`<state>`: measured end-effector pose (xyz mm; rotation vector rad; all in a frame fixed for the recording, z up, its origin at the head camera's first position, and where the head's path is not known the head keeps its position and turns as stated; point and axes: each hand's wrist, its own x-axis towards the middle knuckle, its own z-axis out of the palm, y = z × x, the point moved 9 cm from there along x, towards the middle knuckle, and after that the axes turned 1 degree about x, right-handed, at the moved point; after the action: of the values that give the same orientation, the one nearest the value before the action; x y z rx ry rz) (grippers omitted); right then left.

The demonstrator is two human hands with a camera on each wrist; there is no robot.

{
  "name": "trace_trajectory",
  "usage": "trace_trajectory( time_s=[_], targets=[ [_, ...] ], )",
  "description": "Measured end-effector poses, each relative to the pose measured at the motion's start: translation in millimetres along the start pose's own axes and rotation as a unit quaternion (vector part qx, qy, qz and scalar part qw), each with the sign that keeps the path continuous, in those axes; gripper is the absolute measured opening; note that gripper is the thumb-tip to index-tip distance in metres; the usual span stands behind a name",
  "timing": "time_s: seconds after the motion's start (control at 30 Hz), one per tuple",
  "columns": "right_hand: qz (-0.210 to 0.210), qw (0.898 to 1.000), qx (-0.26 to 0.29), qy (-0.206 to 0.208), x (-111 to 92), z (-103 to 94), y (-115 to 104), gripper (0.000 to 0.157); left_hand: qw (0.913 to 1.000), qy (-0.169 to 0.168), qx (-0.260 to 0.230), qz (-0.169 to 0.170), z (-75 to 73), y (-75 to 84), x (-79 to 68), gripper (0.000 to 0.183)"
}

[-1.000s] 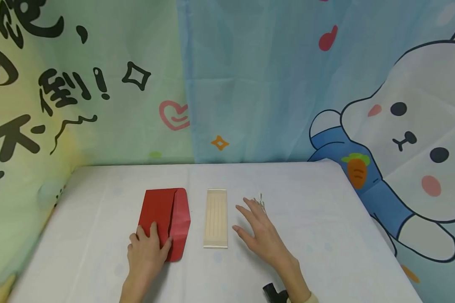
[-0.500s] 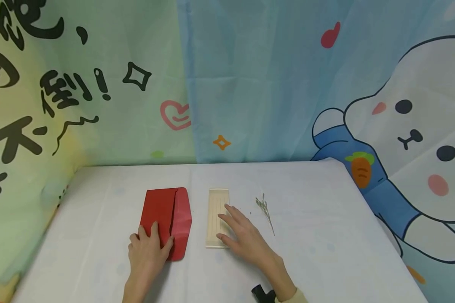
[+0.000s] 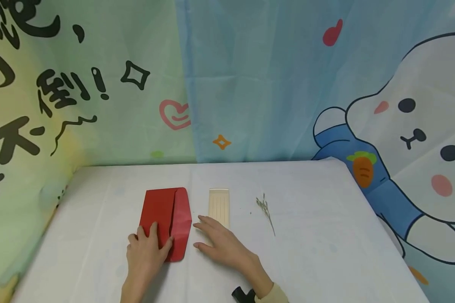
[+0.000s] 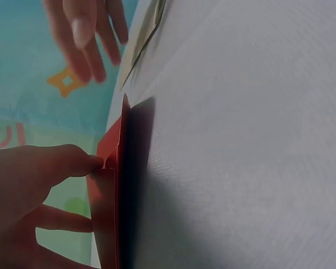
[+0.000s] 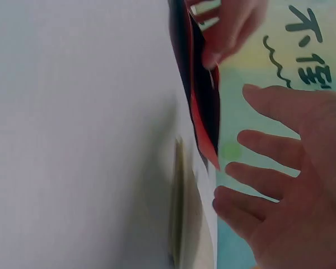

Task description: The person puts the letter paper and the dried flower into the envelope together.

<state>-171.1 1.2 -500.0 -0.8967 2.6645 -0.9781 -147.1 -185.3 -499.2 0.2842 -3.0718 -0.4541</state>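
A red envelope [image 3: 157,206] lies on the white table with its flap [image 3: 180,227] opened to the right. My left hand [image 3: 145,252] rests on its lower part, fingertips and thumb pressing the paper. In the left wrist view the thumb [image 4: 73,159] touches the envelope [image 4: 103,196] near the flap's edge. My right hand [image 3: 223,246] hovers over the lower end of a cream slatted strip [image 3: 219,206], fingers spread and pointing left towards the flap. It holds nothing; in the right wrist view its fingers [image 5: 263,174] are apart from the envelope [image 5: 199,112].
A small dried sprig [image 3: 265,210] lies on the white table [image 3: 318,244] to the right of the strip. A black device [image 3: 244,294] sits at the right wrist. Printed curtains [image 3: 250,105] hang behind and beside the table.
My right hand has moved left from beside the sprig, across the cream strip, towards the envelope's flap. The sprig has come into full view. The left hand stays on the envelope.
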Motion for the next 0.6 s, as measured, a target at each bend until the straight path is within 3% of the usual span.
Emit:
trace_trajectory(
  time_s=[0.23,0.6],
  targets=[
    [-0.028,0.999,-0.041,-0.012,20,20.3,-15,0.048,0.9999,0.006,0.004,0.01,-1.6,-0.3,0.1,0.067],
    [-0.041,0.994,-0.102,-0.026,37,38.0,-21,0.041,1.0,-0.005,0.003,0.006,0.5,0.0,5.6,0.069]
  ],
)
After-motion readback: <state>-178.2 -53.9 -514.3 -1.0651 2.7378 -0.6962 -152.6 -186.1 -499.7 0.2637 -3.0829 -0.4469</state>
